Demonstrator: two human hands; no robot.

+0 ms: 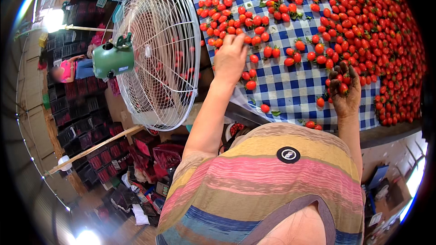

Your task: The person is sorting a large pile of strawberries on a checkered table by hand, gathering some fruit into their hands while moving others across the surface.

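Observation:
Red cherry tomatoes (352, 22) with green stems lie spread over a blue and white checked cloth (281, 93). My left hand (229, 59) reaches in from the left, palm down, its bare fingers apart over the tomatoes near the cloth's left edge. Its fingertips touch or hover just above them; which of the two, I cannot tell. On the right, my right hand (347, 100) is turned palm up, with dark-stained fingers curled around several cherry tomatoes (344, 84). A few single tomatoes (265, 108) lie on the cloth between my hands.
A large wire-caged fan (154, 50) with a green motor stands close beside my left arm. The tomatoes pile thickest at the far right. Stacked dark crates (77, 109) and a person in pink (68, 71) are at the left. The table's edge (386, 134) runs near my body.

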